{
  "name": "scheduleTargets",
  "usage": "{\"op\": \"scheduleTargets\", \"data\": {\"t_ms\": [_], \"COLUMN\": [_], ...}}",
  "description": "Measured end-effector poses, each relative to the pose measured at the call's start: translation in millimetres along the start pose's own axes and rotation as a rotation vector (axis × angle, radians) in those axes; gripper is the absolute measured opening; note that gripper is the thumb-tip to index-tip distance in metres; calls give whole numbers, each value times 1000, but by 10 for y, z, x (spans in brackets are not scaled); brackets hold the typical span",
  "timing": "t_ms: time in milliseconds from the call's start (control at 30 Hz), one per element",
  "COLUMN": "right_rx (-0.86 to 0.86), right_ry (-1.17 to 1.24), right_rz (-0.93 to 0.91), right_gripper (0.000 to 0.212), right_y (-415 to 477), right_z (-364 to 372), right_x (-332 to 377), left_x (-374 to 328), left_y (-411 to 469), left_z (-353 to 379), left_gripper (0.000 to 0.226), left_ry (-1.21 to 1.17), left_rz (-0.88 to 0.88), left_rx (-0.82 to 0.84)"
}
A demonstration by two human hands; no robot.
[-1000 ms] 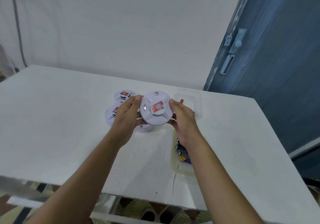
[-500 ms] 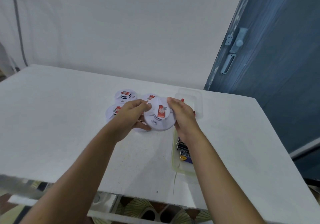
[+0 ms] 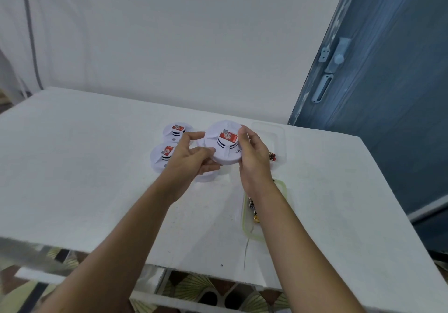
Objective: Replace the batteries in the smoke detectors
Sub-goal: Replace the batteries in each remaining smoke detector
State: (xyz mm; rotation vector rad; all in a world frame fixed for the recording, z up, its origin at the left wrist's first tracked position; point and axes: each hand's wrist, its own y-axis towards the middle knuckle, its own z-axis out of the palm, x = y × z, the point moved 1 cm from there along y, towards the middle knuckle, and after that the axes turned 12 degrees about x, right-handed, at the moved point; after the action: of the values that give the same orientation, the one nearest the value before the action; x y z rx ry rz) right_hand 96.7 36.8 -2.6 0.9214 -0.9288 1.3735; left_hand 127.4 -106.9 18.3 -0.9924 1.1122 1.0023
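Note:
I hold a round white smoke detector (image 3: pixel 224 143) with a red label above the table, tilted toward me. My left hand (image 3: pixel 191 158) grips its left rim with thumb and fingers. My right hand (image 3: pixel 253 154) grips its right rim. Two more white detectors with red labels lie on the table behind my left hand, one (image 3: pixel 175 131) farther back and one (image 3: pixel 161 156) nearer. Another white detector (image 3: pixel 206 177) sits partly hidden under my left hand. A clear tray (image 3: pixel 247 225) near my right forearm holds batteries (image 3: pixel 253 209), mostly covered by the arm.
The white table (image 3: pixel 84 167) fills the view, with its front edge near me. A second clear tray (image 3: pixel 276 133) sits behind my right hand with a red item (image 3: pixel 272 155) in it. A blue door (image 3: pixel 388 94) stands at the right.
The detector in my hands has turned and tilted, so its red label moved from centre to the upper face. Both hands shifted slightly around its rim.

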Motion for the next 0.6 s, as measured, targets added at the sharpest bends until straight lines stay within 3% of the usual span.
{"op": "scheduleTargets", "data": {"t_ms": [300,433,600], "right_rx": [104,171,168], "right_ry": [-34,-107,-134], "right_rz": [-36,-75,-76], "right_gripper": [48,37,40], "right_y": [-32,-46,-69], "right_z": [36,15,9], "right_x": [-17,-13,-5], "left_x": [-22,-34,-13], "left_y": [-8,-19,-15], "left_z": [-55,-67,-77], "left_gripper": [56,56,57], "left_ry": [-16,15,23], "left_rz": [96,143,168], "left_rx": [-37,-86,-98]}}
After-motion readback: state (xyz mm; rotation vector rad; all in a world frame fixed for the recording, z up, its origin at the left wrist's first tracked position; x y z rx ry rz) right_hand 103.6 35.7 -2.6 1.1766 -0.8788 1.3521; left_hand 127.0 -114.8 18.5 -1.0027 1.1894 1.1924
